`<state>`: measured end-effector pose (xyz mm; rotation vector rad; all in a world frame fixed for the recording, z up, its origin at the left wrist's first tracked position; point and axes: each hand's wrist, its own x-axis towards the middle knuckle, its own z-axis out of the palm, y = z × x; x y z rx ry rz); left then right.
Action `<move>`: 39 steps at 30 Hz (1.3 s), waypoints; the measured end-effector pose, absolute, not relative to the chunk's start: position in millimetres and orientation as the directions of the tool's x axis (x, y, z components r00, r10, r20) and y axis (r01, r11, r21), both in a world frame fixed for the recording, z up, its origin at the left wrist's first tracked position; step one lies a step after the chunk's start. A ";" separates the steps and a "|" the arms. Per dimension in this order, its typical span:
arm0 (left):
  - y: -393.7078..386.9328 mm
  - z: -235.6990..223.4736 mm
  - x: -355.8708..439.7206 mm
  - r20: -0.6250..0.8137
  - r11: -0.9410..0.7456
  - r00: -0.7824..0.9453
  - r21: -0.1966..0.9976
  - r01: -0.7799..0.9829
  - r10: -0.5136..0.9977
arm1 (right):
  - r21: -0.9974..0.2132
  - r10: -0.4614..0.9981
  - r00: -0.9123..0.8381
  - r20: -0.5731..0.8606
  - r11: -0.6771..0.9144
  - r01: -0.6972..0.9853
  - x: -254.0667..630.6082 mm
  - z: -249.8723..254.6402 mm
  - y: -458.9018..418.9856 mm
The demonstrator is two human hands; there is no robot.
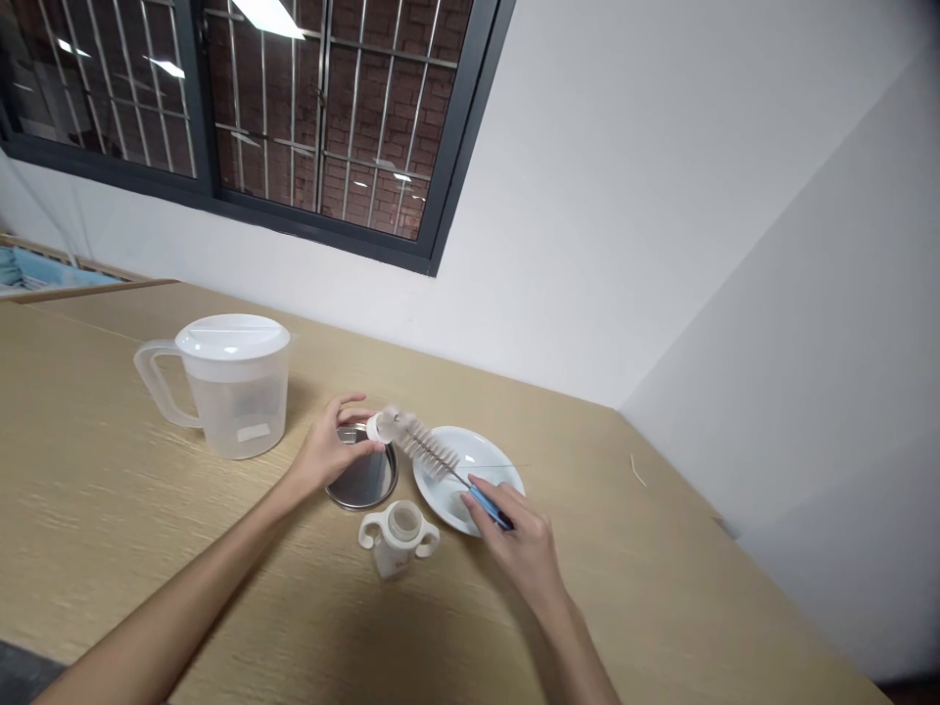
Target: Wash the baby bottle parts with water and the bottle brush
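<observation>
My right hand [514,534] grips the blue handle of a bottle brush [433,450]. Its bristled head points up and left, and its pale tip is at the white bottle cap [377,428]. That cap is pinched between the fingers and thumb of my left hand [334,441]; whether the tip sits inside it I cannot tell. Below them a baby bottle [400,539] with two side handles stands upright with its mouth uncovered. Under my left hand is a round metal dish [363,480]. A white plate [477,450] lies behind the brush.
A clear plastic pitcher [242,401] with a white lid and some liquid stands at the left. A thin pale strip [637,470] lies on the wooden table [661,607] at the right. The wall [573,215] and a barred window [330,108] rise behind.
</observation>
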<state>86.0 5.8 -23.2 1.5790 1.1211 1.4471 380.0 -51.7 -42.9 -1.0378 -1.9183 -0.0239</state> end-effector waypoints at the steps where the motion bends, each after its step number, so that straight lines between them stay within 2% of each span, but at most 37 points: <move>1: 5.4 -24.0 85.6 0.416 -0.410 0.000 0.896 0.169 0.909 | -0.380 0.655 -0.237 0.717 0.653 0.656 379.4 -43.8 -51.5; 7: 3.4 -28.8 79.3 0.579 -0.560 0.100 0.708 0.431 0.809 | -0.450 0.709 -0.256 0.657 0.641 0.622 383.8 -45.0 -48.9; 14: 2.7 -31.1 76.6 0.613 -0.576 0.174 0.552 0.603 0.771 | -0.514 0.784 -0.284 0.552 0.588 0.625 384.5 -38.1 -51.3; 22: -1.3 -21.8 72.6 0.537 -0.573 0.239 0.628 0.526 0.809 | -0.541 0.788 -0.286 0.544 0.591 0.598 387.5 -36.2 -52.0; 29: 2.1 -18.1 67.9 0.469 -0.562 0.311 0.671 0.483 0.827 | -0.471 0.741 -0.306 0.598 0.634 0.614 393.7 -45.5 -45.3; 36: 2.0 -19.9 69.0 0.497 -0.566 0.272 0.698 0.438 0.824 | -0.629 0.858 -0.206 0.469 0.489 0.604 387.2 -30.8 -53.0; 39: 1.1 -21.3 70.5 0.507 -0.548 0.212 0.735 0.399 0.835 | -0.673 0.869 -0.136 0.476 0.459 0.581 387.2 -29.5 -52.7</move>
